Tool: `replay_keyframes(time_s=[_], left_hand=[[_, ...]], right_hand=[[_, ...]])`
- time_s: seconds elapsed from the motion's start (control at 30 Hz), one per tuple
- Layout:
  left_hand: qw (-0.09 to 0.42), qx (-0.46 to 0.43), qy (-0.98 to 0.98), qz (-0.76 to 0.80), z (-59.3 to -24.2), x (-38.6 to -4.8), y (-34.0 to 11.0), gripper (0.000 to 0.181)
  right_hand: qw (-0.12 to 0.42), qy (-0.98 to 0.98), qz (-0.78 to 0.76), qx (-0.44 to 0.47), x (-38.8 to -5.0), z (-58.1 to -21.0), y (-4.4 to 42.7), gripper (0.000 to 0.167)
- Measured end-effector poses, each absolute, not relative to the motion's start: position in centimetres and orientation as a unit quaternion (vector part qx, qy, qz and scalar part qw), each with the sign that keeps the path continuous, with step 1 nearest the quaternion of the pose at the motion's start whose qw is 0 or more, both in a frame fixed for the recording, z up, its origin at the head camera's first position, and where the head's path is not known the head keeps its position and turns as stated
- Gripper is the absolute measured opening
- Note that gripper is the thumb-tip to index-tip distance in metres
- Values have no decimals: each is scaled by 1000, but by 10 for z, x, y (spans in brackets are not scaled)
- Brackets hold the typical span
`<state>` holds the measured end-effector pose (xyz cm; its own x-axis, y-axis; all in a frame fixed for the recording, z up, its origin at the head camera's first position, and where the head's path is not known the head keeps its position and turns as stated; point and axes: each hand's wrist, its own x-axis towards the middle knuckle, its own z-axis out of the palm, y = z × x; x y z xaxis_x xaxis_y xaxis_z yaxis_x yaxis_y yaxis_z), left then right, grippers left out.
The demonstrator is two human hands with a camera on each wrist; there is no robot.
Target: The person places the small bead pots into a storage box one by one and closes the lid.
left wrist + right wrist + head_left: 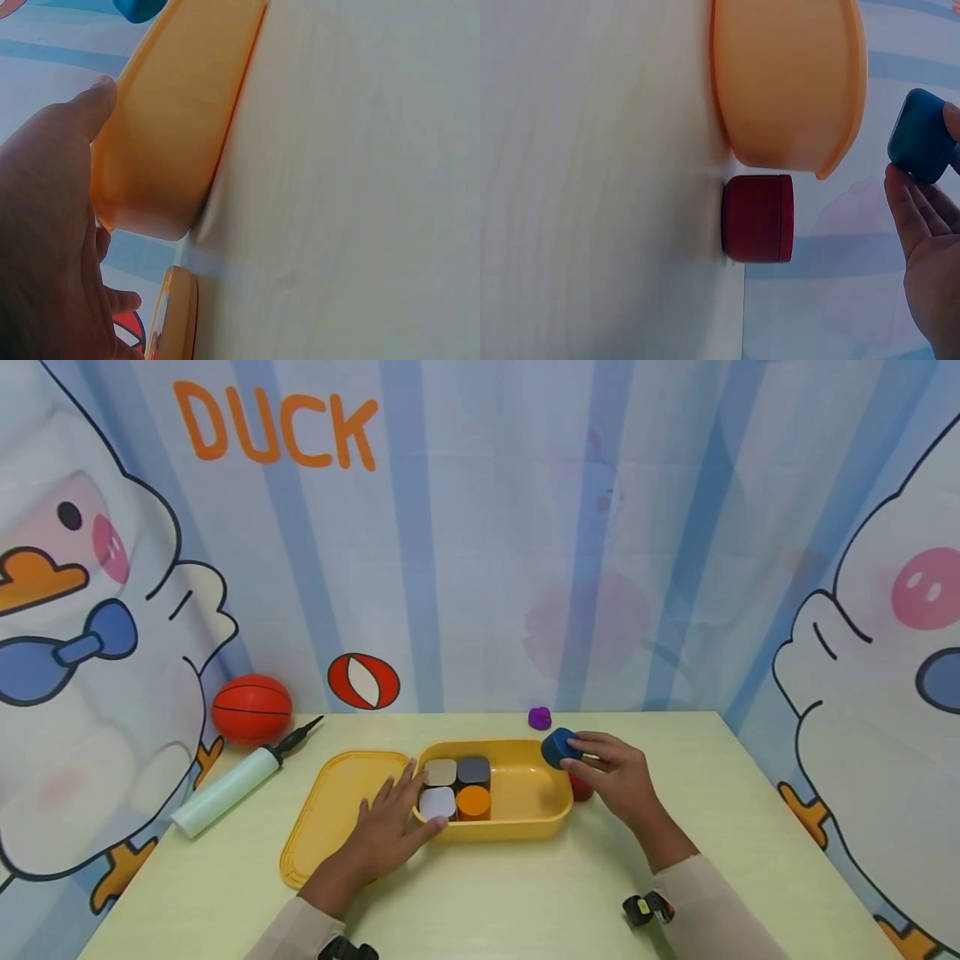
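My right hand [617, 775] pinches a small dark blue rounded-square pot [559, 748] between thumb and fingers, raised over the right end of a yellow box [528, 832]. Four-cornered pots fill the box's left half: a beige one [440, 772], a grey one [473, 769], a white one [437, 802], and beside them a round-topped orange one [474, 802]. My left hand [390, 827] rests at the box's left end, fingers spread and thumb along the front rim. Against the right outer side of the box, a lidded red pot [756, 219] stands on the table.
A yellow lid [341, 793] lies left of the box, partly behind my left hand. Farther left are a mint-green hand pump [228, 792] and a red ball [252, 709]. A small purple object [539, 718] sits at the table's back edge, before the curtain.
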<state>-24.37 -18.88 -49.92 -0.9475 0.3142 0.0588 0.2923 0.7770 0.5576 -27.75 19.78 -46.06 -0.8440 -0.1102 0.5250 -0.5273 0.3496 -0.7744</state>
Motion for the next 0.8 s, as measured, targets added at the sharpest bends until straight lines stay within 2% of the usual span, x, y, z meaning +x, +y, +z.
replay_keyframes(time_s=[0.8], left_hand=[[22, 162, 944, 288, -496, -241, -187, 89]], right_hand=[[110, -833, 513, 175, -291, -455, 152, 39]])
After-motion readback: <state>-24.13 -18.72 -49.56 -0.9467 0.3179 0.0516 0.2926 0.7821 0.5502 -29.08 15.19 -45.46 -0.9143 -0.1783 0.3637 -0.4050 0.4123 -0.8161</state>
